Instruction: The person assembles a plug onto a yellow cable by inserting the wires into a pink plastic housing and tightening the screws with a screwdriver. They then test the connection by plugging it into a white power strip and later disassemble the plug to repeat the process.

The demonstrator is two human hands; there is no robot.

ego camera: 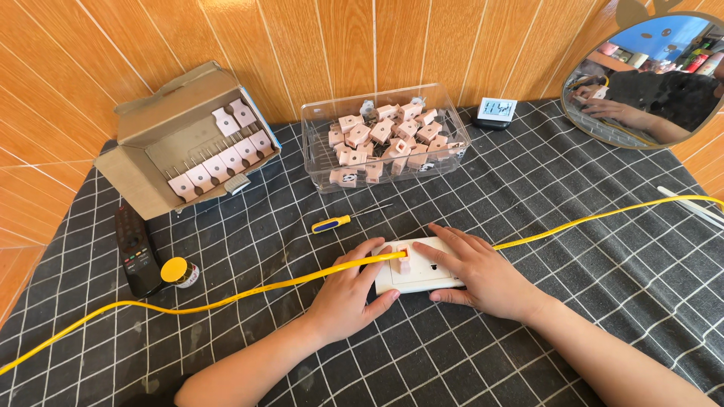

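near the middle of the dark checked tablecloth (528,226), both hands rest on a white rectangular socket plate (417,273) that lies flat. the left hand (347,298) cups its left end, thumb along the near edge and fingers curled over the top, pinching the end of a yellow cable (249,288) against a small pink plug (404,258) seated in the plate. the right hand (483,275) lies open and flat over the right part, fingers spread and pressing down, gripping nothing. the plate looks like rigid moulded plastic, light and smooth, so it would likely slide on the cloth unless pinned; its long edges seem the best place to take hold, leaving the face free. the plug looks small and hard, likely best pinched by its sides. the cable seems thin and springy; it runs off to the near left and out to the far right. further left lie a black remote control (136,252) and a small yellow-capped jar (179,270). just beyond the plate is a screwdriver (343,220) with a blue and yellow handle. farther back stand a clear plastic tub (385,139) heaped with pink plugs and, to its left, an open cardboard box (185,139) with plugs in rows. at the far right sit a small digital clock (496,111) and a round mirror (648,79) against the wood-panelled wall (339,45).
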